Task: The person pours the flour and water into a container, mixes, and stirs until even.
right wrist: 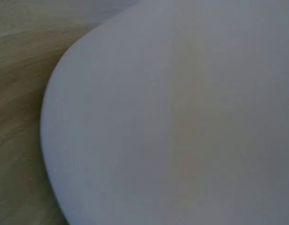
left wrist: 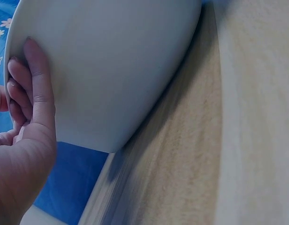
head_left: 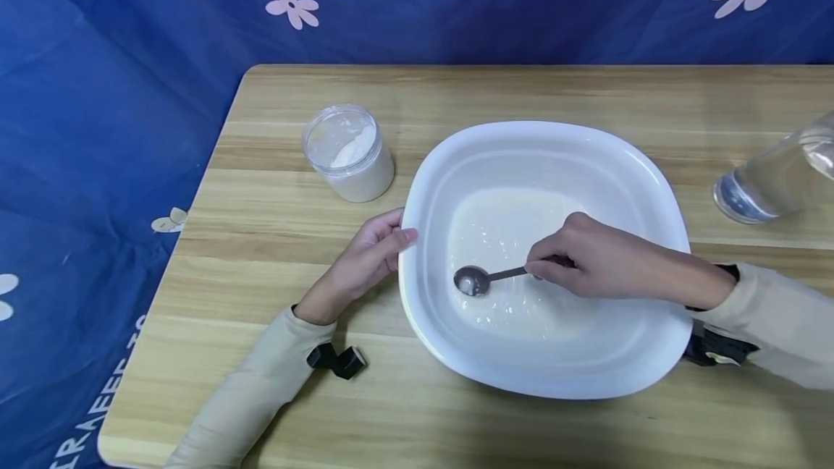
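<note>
A large white basin (head_left: pixel 547 386) stands on the wooden table, with a whitish liquid (head_left: pixel 515 216) in its bottom. My left hand (head_left: pixel 365 259) grips the basin's left rim, thumb on top; in the left wrist view its fingers (left wrist: pixel 40 89) lie along the outer wall. Over the basin my right hand (head_left: pixel 586 259) holds a dark metal spoon (head_left: pixel 472 281) by its handle. The spoon's bowl points left, low over the liquid, with a little liquid in it. The right wrist view shows only the basin's wall (right wrist: pixel 111 131) and some table; the hand is out of sight there.
An uncapped clear jar (head_left: pixel 358 172) of white powder stands behind my left hand. At the right edge is a tall glass vessel (head_left: pixel 749 197) of clear liquid. A blue flowered cloth (head_left: pixel 417 6) hangs behind the table (head_left: pixel 274 237) and down its left side.
</note>
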Action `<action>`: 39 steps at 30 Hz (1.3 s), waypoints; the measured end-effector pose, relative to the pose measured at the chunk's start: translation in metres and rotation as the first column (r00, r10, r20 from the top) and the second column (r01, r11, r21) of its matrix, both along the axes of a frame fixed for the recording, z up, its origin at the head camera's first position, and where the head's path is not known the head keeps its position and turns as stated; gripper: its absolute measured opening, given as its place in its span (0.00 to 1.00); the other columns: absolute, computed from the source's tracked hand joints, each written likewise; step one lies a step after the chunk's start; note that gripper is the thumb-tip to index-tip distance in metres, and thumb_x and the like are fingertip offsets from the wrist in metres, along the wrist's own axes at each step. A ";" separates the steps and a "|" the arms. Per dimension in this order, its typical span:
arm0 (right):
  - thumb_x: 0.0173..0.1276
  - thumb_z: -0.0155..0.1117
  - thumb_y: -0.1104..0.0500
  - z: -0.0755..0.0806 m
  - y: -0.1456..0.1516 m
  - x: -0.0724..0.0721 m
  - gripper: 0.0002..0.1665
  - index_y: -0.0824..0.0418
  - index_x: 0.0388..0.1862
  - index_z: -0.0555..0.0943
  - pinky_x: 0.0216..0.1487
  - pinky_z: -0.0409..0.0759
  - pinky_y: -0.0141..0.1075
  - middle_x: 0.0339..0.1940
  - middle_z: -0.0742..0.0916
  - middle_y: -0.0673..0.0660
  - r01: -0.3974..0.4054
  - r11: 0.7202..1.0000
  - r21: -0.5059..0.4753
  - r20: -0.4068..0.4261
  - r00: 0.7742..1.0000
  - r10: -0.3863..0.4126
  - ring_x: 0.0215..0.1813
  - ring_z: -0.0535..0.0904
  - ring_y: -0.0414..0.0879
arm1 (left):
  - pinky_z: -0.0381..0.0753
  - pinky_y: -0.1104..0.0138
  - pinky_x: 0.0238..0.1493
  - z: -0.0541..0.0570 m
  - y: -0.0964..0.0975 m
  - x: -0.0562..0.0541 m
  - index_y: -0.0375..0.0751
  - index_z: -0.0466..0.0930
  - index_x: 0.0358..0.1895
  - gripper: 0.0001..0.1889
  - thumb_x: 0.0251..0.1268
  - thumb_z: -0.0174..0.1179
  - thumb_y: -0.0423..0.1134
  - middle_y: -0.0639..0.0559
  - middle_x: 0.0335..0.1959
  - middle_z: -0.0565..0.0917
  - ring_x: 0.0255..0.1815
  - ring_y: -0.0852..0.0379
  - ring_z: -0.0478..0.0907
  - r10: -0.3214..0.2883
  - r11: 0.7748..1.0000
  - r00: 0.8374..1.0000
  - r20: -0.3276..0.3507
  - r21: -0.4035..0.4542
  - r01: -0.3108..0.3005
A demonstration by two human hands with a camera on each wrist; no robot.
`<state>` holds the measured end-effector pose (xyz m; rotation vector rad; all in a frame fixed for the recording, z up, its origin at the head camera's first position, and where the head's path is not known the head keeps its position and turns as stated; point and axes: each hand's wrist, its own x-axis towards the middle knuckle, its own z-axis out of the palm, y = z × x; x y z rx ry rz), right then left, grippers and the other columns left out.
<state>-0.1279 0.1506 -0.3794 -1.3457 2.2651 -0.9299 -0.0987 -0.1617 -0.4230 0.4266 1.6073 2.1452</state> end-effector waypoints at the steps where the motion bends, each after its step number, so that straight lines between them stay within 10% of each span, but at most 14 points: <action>1: 0.67 0.60 0.65 0.000 0.001 0.001 0.16 0.48 0.22 0.77 0.18 0.55 0.19 0.13 0.60 0.35 -0.021 1.000 -0.011 0.002 1.000 0.021 0.17 0.52 0.26 | 0.87 0.60 0.40 0.000 0.000 0.000 0.09 0.54 0.61 0.25 0.68 0.42 0.29 0.42 0.43 0.83 0.40 0.51 0.84 -0.003 1.000 1.000 -0.002 0.002 0.003; 15: 0.66 0.60 0.68 -0.008 0.019 0.006 0.19 0.49 0.19 0.71 0.17 0.51 0.15 0.13 0.61 0.41 -0.190 0.974 -0.127 0.018 0.981 0.194 0.21 0.51 0.23 | 0.87 0.63 0.40 -0.003 0.000 0.000 0.09 0.54 0.61 0.25 0.68 0.42 0.28 0.45 0.43 0.83 0.41 0.54 0.84 0.000 1.000 1.000 -0.007 0.023 0.000; 26: 0.60 0.64 0.70 -0.006 0.035 -0.001 0.20 0.44 0.22 0.75 0.15 0.53 0.16 0.14 0.60 0.36 -0.067 0.992 -0.104 -0.139 0.989 0.053 0.20 0.51 0.21 | 0.87 0.64 0.40 -0.002 0.002 0.000 0.09 0.55 0.60 0.24 0.68 0.41 0.28 0.45 0.43 0.83 0.40 0.55 0.84 0.004 1.000 1.000 -0.002 0.027 -0.004; 33: 0.61 0.64 0.71 -0.010 0.038 -0.001 0.19 0.46 0.23 0.74 0.15 0.53 0.15 0.13 0.63 0.40 -0.170 0.975 -0.142 -0.078 0.984 0.160 0.20 0.53 0.21 | 0.87 0.64 0.40 -0.002 0.002 0.000 0.09 0.55 0.60 0.24 0.68 0.41 0.27 0.46 0.42 0.83 0.39 0.55 0.84 0.008 1.000 1.000 0.001 0.028 -0.008; 39: 0.59 0.66 0.70 -0.007 0.044 -0.003 0.21 0.43 0.23 0.73 0.15 0.52 0.16 0.15 0.59 0.36 -0.086 0.993 -0.081 -0.167 0.983 0.071 0.21 0.49 0.21 | 0.87 0.64 0.40 -0.001 0.001 0.001 0.08 0.55 0.59 0.23 0.69 0.41 0.27 0.46 0.42 0.84 0.39 0.55 0.84 0.003 0.999 1.000 -0.003 0.032 -0.003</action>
